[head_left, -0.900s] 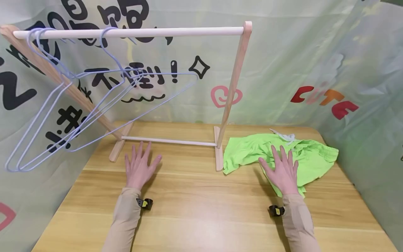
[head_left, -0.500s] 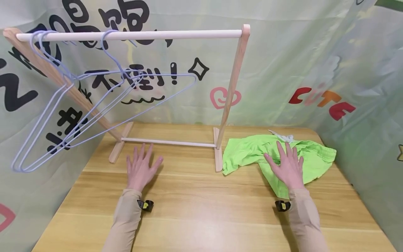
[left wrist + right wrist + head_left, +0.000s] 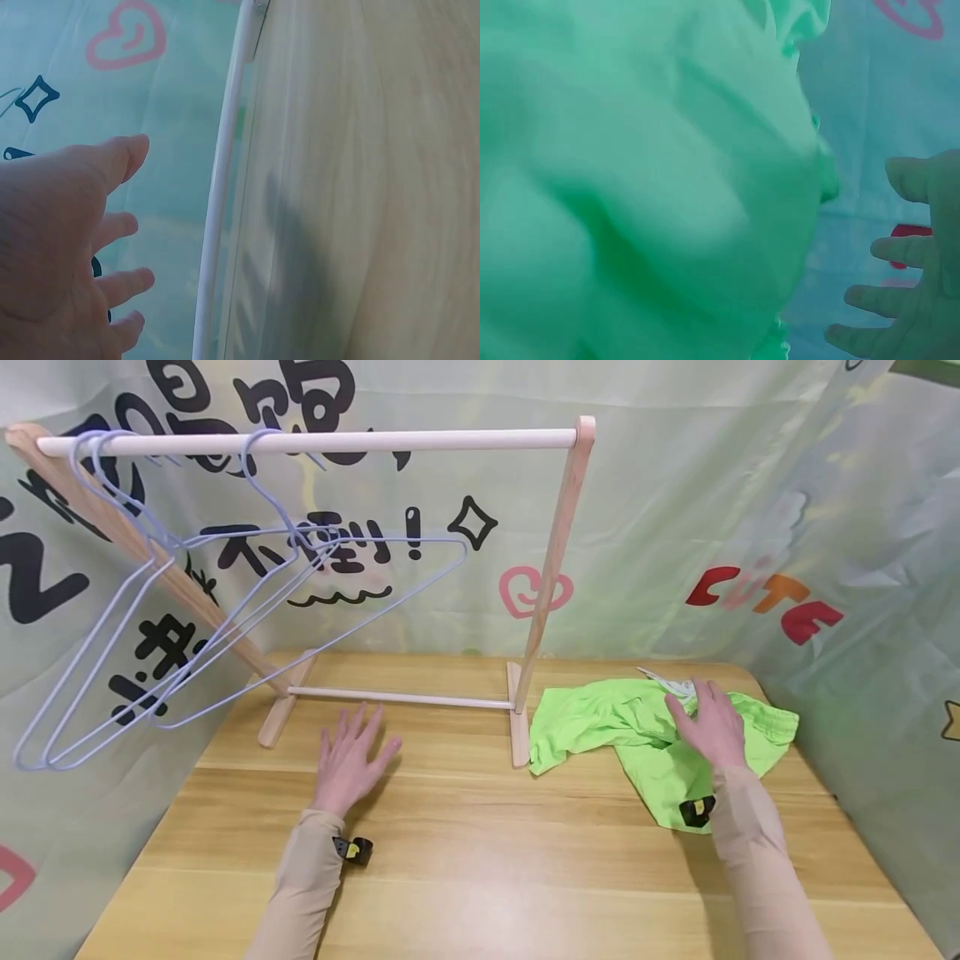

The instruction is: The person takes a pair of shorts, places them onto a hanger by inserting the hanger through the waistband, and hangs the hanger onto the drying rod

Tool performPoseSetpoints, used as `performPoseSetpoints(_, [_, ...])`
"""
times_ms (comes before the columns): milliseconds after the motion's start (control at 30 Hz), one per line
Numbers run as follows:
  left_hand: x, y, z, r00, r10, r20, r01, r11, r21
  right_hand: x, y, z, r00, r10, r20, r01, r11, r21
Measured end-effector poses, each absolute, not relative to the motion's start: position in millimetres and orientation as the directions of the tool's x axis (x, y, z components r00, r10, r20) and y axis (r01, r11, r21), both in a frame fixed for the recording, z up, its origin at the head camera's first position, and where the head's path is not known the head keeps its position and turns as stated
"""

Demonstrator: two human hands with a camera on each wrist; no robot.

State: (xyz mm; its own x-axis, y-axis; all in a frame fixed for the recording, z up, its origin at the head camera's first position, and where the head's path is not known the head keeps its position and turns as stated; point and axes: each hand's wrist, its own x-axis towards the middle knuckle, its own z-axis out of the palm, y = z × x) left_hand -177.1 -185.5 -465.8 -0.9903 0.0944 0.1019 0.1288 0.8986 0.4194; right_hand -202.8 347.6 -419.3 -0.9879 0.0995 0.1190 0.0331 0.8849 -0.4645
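Bright green shorts (image 3: 648, 764) lie crumpled on the right side of the table, a white drawstring (image 3: 671, 685) at their far edge. My right hand (image 3: 716, 727) hovers over them near the waistband, fingers extended and thumb apart. In the right wrist view the green cloth fills the left, and that hand (image 3: 930, 285) holds nothing. My left hand (image 3: 351, 764) is spread above the wooden table, just in front of the rack's lower bar (image 3: 401, 697). The left wrist view shows its fingers (image 3: 124, 286) apart with nothing between them.
A wooden clothes rack (image 3: 551, 560) with a white top rod (image 3: 420, 440) stands at the back left. Several pale purple wire hangers (image 3: 397, 602) hang toward its left end. Printed fabric walls (image 3: 637, 527) enclose the table (image 3: 465, 843) at the back and sides.
My right hand has moved right and away from me across the shorts, toward the drawstring and waistband. My left hand has shifted slightly right. The shorts have stayed in place.
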Motion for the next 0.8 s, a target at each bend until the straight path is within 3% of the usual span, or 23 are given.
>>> performPoseSetpoints(433, [-176, -182, -468, -0.977, 0.151, 0.148, 0.199, 0.894, 0.402, -224, 386, -417, -0.992, 0.091, -0.082, 0.119, 0.872, -0.474])
performPoseSetpoints(667, [-178, -180, -469, -0.972, 0.180, 0.149, 0.226, 0.886, 0.404, -232, 395, -422, -0.961, 0.063, -0.269, 0.197, 0.839, -0.507])
performPoseSetpoints(800, [-178, -180, -469, -0.972, 0.186, 0.147, 0.230, 0.885, 0.405, -236, 395, -423, -0.947, 0.067, -0.315, 0.223, 0.841, -0.493])
